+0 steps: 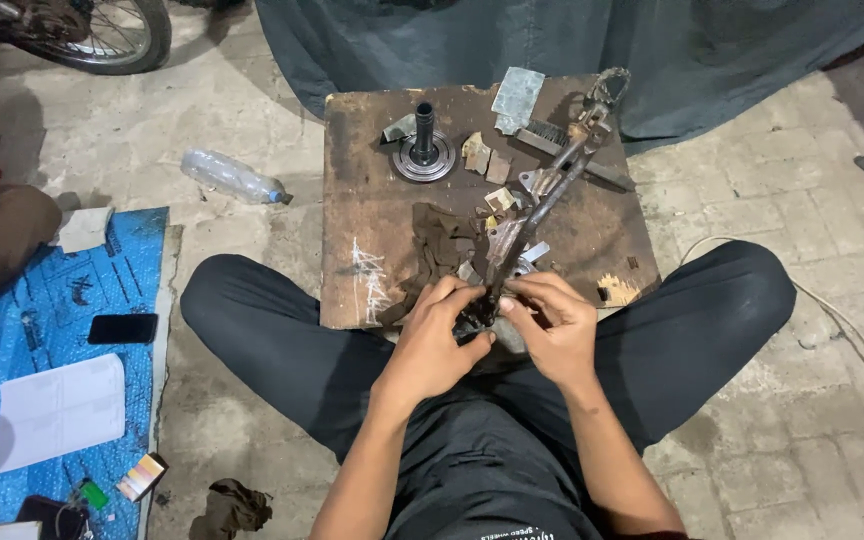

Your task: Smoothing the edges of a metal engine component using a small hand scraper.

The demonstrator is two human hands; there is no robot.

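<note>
**Both hands grip the near end of a long metal part**

Head view: the left hand and right hand meet at the near edge of the wooden board, fingers curled tight around the greasy lower end of a long metal part. The part slants from the fingertips across the board towards its far right corner. A dark rag lies crumpled just beside the left fingers, touching the part's lower end. Farther up the board stand a round flanged spindle, a wire brush under the part's far end, and a grey scrap at the far edge. A plastic bottle lies on the floor left of the board
</note>
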